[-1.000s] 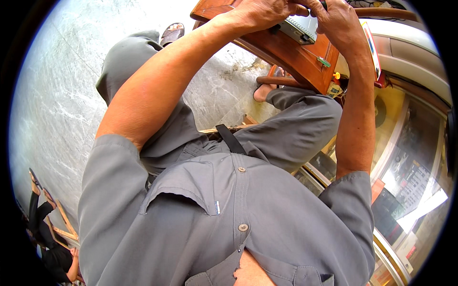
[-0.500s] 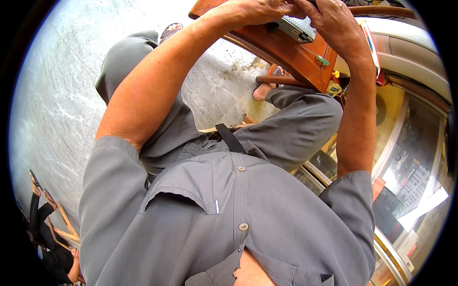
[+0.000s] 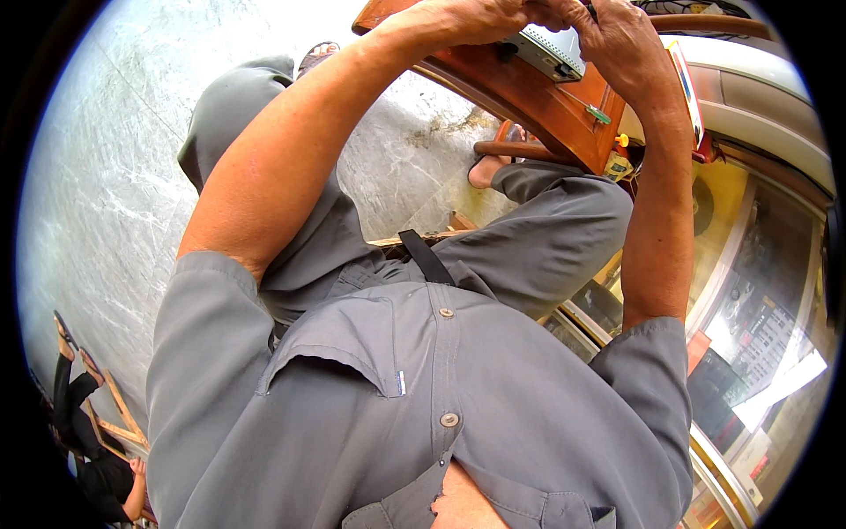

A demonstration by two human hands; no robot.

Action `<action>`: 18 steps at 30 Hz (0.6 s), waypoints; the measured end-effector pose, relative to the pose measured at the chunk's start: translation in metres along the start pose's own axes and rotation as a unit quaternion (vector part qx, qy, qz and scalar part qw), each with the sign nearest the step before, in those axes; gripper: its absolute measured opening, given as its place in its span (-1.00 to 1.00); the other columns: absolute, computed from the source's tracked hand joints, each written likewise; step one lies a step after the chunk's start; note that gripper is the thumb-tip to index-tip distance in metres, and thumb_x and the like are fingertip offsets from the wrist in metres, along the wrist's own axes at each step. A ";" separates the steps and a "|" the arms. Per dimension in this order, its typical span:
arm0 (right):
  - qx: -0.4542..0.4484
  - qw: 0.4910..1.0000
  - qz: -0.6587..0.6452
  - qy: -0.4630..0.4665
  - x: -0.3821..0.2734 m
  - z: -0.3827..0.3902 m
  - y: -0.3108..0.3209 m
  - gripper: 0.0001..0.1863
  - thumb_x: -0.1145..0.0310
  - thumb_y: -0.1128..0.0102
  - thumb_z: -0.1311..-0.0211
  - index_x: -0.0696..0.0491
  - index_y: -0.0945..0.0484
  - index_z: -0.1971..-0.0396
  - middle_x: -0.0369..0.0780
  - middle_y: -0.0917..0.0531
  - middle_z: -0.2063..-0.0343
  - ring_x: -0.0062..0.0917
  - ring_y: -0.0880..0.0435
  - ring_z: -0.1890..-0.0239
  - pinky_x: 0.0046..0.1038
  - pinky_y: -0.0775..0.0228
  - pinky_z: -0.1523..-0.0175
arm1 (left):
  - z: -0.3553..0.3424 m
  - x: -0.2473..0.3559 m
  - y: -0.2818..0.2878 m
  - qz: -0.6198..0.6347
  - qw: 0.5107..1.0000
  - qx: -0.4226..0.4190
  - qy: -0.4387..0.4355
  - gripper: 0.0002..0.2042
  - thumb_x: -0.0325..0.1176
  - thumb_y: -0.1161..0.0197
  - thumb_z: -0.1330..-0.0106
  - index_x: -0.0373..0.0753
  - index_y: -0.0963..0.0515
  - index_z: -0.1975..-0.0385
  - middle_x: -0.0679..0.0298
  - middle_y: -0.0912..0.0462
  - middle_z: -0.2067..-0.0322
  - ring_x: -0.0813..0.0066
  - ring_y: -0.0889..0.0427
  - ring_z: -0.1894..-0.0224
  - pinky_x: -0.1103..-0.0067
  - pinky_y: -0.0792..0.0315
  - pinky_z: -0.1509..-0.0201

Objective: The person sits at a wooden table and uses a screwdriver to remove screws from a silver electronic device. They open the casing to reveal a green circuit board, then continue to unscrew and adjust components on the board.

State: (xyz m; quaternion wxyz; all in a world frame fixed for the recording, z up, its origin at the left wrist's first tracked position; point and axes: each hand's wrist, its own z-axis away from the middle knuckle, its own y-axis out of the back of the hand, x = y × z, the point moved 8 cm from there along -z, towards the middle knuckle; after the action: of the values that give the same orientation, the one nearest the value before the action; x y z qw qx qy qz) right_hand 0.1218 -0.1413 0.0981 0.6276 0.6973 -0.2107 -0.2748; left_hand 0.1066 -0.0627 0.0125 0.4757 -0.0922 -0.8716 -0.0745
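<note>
At the top edge of the head view, both hands meet above a grey metal box (image 3: 548, 51) with small vent holes and a connector on its side. My left hand (image 3: 493, 19) is curled over the box's far left part, its fingers partly cut off by the frame edge. The fingers of my right hand (image 3: 614, 35) are bent and pressed together beside it. A bit of something dark shows between them, too small to name. The box rests on a reddish-brown wooden table (image 3: 493, 88). A small green object (image 3: 598, 114) lies on that table near its right corner.
A yellow knob-like piece (image 3: 622, 140) and a yellow packet (image 3: 618, 166) sit by the table's right corner. To the right stands a glass-fronted case (image 3: 749, 326). My legs straddle below the table. Another person (image 3: 106, 480) in black is at the far lower left.
My right hand has shifted slightly, its fingers a little lower over the box. The left hand and the box stay almost where they were.
</note>
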 end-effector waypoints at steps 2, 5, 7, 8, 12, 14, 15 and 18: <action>-0.001 1.000 -0.004 -0.002 0.001 0.001 0.001 -0.56 0.12 -0.11 -0.52 0.25 -0.49 0.38 0.11 -0.59 0.45 -0.03 -0.64 0.33 -0.11 -0.43 0.20 | -0.001 0.004 0.000 0.000 1.000 0.009 -0.018 -0.72 -0.62 -0.20 -0.31 -0.18 -0.76 0.10 0.21 -0.81 0.28 0.59 -0.71 0.19 0.53 -0.57 0.08; -0.010 1.000 -0.002 -0.017 0.002 0.000 0.000 -0.52 0.08 -0.10 -0.52 0.26 -0.50 0.38 0.12 -0.59 0.45 -0.03 -0.64 0.33 -0.12 -0.43 0.20 | 0.000 0.004 0.005 -0.085 0.996 0.029 0.009 -0.74 -0.58 -0.24 -0.32 -0.10 -0.78 0.13 0.25 -0.82 0.32 0.62 -0.73 0.23 0.53 -0.59 0.13; -0.015 1.000 -0.002 -0.026 0.003 -0.001 0.000 -0.50 0.05 -0.11 -0.52 0.27 -0.51 0.37 0.12 -0.59 0.45 -0.04 -0.64 0.34 -0.12 -0.42 0.20 | 0.002 0.001 0.006 -0.112 0.991 0.058 0.040 -0.77 -0.53 -0.28 -0.34 -0.06 -0.79 0.15 0.26 -0.82 0.37 0.59 -0.75 0.30 0.52 -0.60 0.19; -0.016 1.000 -0.003 -0.027 0.003 -0.001 0.000 -0.49 0.04 -0.11 -0.52 0.27 -0.52 0.37 0.12 -0.60 0.45 -0.05 -0.64 0.34 -0.12 -0.42 0.21 | 0.002 0.002 0.007 -0.140 0.987 0.066 0.038 -0.79 -0.50 -0.30 -0.34 -0.05 -0.79 0.14 0.25 -0.81 0.39 0.56 -0.76 0.33 0.51 -0.60 0.21; -0.023 0.999 -0.001 -0.028 0.004 -0.001 0.000 -0.48 0.03 -0.11 -0.51 0.29 -0.56 0.35 0.11 -0.61 0.45 -0.08 -0.64 0.35 -0.13 -0.43 0.21 | 0.003 0.003 0.008 -0.182 0.979 0.090 0.027 -0.82 -0.41 -0.36 -0.31 0.00 -0.80 0.15 0.22 -0.80 0.42 0.47 -0.77 0.41 0.50 -0.61 0.25; -0.021 1.000 0.002 -0.022 0.005 -0.002 0.000 -0.48 0.04 -0.12 -0.51 0.30 -0.58 0.36 0.11 -0.62 0.45 -0.09 -0.64 0.36 -0.14 -0.43 0.21 | 0.004 0.006 0.007 -0.172 0.980 0.099 0.010 -0.83 -0.39 -0.38 -0.29 0.01 -0.81 0.18 0.22 -0.80 0.42 0.45 -0.77 0.41 0.51 -0.60 0.25; -0.020 1.000 0.004 -0.019 0.005 -0.002 0.001 -0.48 0.04 -0.12 -0.51 0.30 -0.59 0.36 0.10 -0.62 0.45 -0.09 -0.64 0.36 -0.14 -0.43 0.21 | 0.004 0.008 0.008 -0.169 0.980 0.104 -0.004 -0.83 -0.39 -0.38 -0.29 0.01 -0.81 0.19 0.22 -0.80 0.42 0.46 -0.77 0.41 0.51 -0.60 0.26; -0.041 0.998 -0.002 -0.053 -0.002 -0.001 0.003 -0.48 0.05 -0.14 -0.50 0.30 -0.60 0.37 0.09 -0.63 0.45 -0.10 -0.64 0.36 -0.14 -0.44 0.21 | 0.005 0.014 0.008 -0.179 0.977 0.111 0.030 -0.85 -0.40 -0.39 -0.27 -0.01 -0.82 0.23 0.21 -0.80 0.42 0.45 -0.76 0.42 0.50 -0.60 0.26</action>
State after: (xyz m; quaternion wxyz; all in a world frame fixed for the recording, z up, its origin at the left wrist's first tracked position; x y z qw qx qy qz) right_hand 0.1213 -0.1397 0.1018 0.6430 0.6560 -0.2302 -0.3211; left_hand 0.0971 -0.0531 0.0220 0.4878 0.1207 -0.8623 -0.0636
